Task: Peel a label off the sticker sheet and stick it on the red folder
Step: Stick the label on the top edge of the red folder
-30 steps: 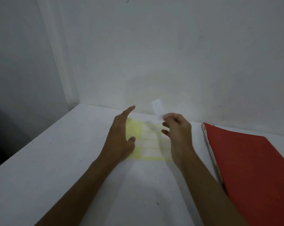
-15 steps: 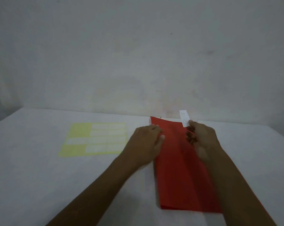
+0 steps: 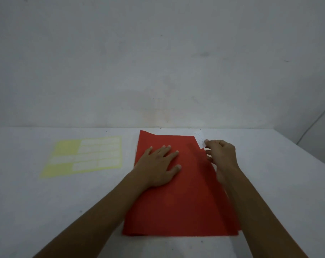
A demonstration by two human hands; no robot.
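We see a white bench [image 3: 46, 202] running back to a plain grey wall [image 3: 158, 62]; its near edge is cut off at the bottom of the view, and so are both forearms. The red folder [image 3: 176, 205] lies flat on the bench at the centre, and we take it as our landmark. Its right edge is partly hidden under the right forearm, so we cannot trace that side fully.

Well to the left of the folder lies the yellow sticker sheet [image 3: 64, 149], flat on the bench. Pale labels show in rows on it, with bare yellow patches at its left side; the dim light keeps us from counting the labels.

The left hand [image 3: 158, 164] rests palm down on the folder's upper half, fingers spread flat, gripping nothing.

The right hand [image 3: 220, 153] sits at the folder's far right corner, thumb and forefinger pinched on a small white label [image 3: 200, 140], the other fingers curled. The label stands just off that corner. Whether it touches the folder we cannot tell, and its faint markings are too small to read.
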